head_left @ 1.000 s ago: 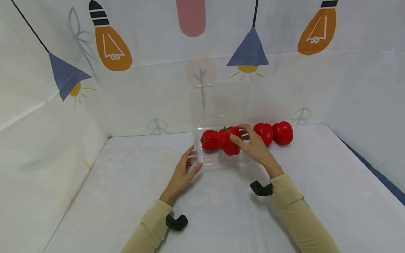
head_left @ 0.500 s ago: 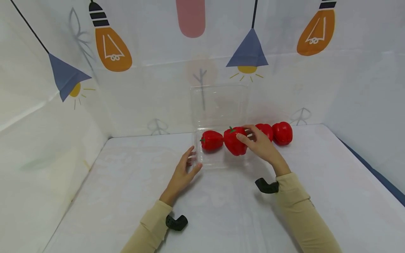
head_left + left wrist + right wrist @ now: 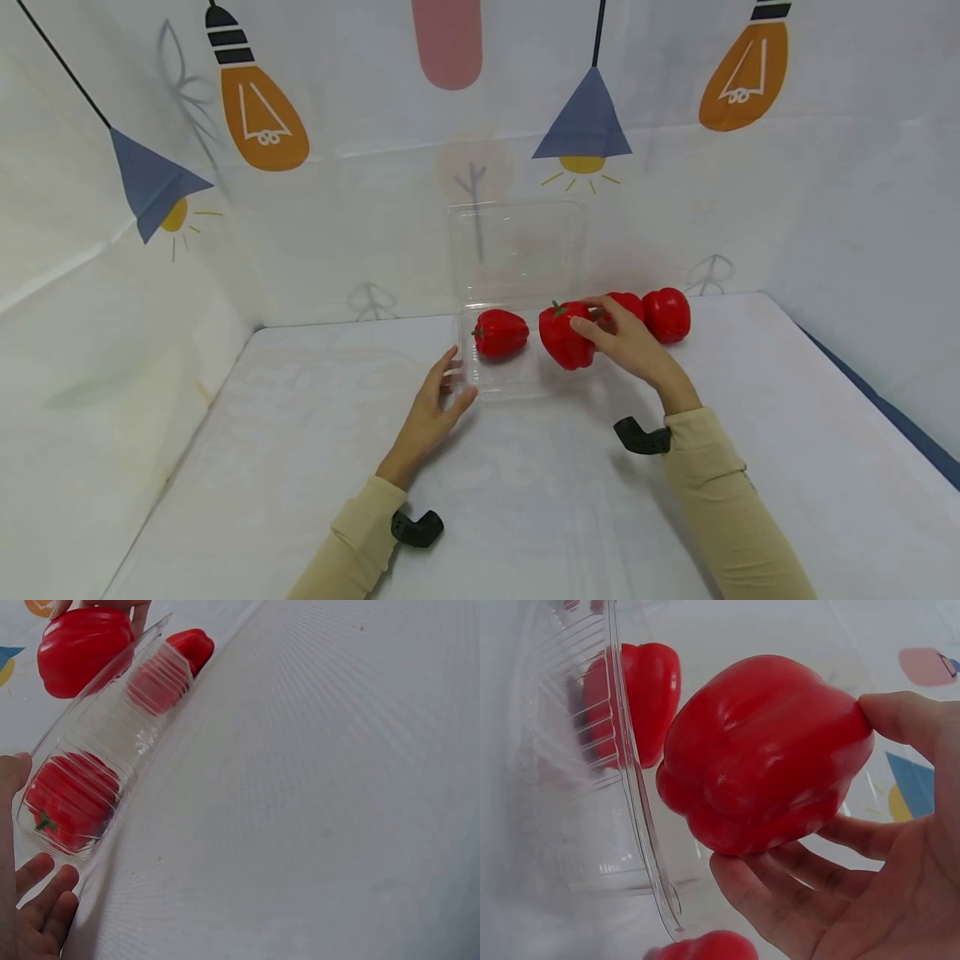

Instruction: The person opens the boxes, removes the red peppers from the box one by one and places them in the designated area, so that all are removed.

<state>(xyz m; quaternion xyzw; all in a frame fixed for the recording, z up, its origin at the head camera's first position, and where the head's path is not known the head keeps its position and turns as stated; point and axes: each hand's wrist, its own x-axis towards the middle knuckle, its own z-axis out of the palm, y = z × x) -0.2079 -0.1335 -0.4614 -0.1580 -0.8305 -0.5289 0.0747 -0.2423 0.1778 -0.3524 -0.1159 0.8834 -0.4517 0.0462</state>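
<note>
In the head view my right hand (image 3: pixel 633 346) holds a red bell pepper (image 3: pixel 566 337) with a green stem, thumb on one side and fingers on the other. It hangs over the right part of a clear plastic clamshell box (image 3: pixel 517 390). Inside the box's left part lies another red bell pepper (image 3: pixel 500 333). My left hand (image 3: pixel 423 421) is at the box's left side, fingers loosely extended. The left wrist view shows its thumb (image 3: pixel 16 771) against or very near the rim; contact is hard to tell.
The box's transparent lid (image 3: pixel 517 250) stands up against the printed white backdrop. Right of the box, two more red bell peppers (image 3: pixel 666 315) lie on the white table (image 3: pixel 525 500), one partly hidden behind my right hand. A side wall (image 3: pixel 135 375) bounds the left.
My right hand has moved to the right with the bell pepper, widening the gap to the one lying in the box. My left hand has stayed in place.
</note>
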